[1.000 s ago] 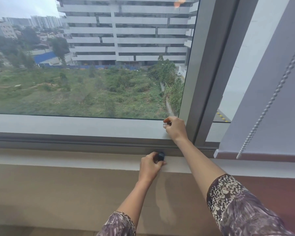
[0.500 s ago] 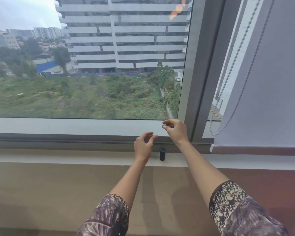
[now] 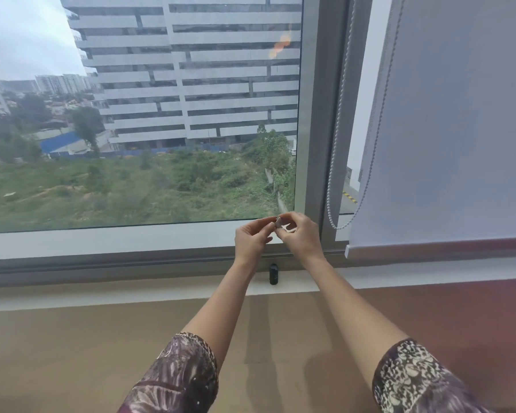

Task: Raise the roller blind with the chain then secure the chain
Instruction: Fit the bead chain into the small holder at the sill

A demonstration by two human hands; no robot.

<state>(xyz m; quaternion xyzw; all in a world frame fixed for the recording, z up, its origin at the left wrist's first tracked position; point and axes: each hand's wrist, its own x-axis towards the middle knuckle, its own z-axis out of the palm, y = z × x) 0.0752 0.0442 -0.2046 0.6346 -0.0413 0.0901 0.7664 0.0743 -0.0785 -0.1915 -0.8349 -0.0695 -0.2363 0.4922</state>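
My left hand (image 3: 251, 239) and my right hand (image 3: 302, 234) meet in front of the window's lower right corner. Their fingertips pinch a small pale piece (image 3: 278, 223) between them; I cannot tell what it is. No chain shows running from it. Directly below, a small black fitting (image 3: 273, 273) stands on the white sill (image 3: 131, 296), touched by neither hand. To the right hangs a grey roller blind (image 3: 459, 129), lowered, with its bottom bar (image 3: 429, 248) near the sill. Its white bead chain (image 3: 333, 174) hangs free in a loop beside the frame.
A grey window post (image 3: 313, 114) separates the large pane from the blind's pane. Below the sill runs a beige wall (image 3: 102, 353). Patterned sleeves cover both upper forearms at the bottom of the view.
My left hand let go of the black fitting on the sill and rose to join my right hand at the small piece. The view tilted up.
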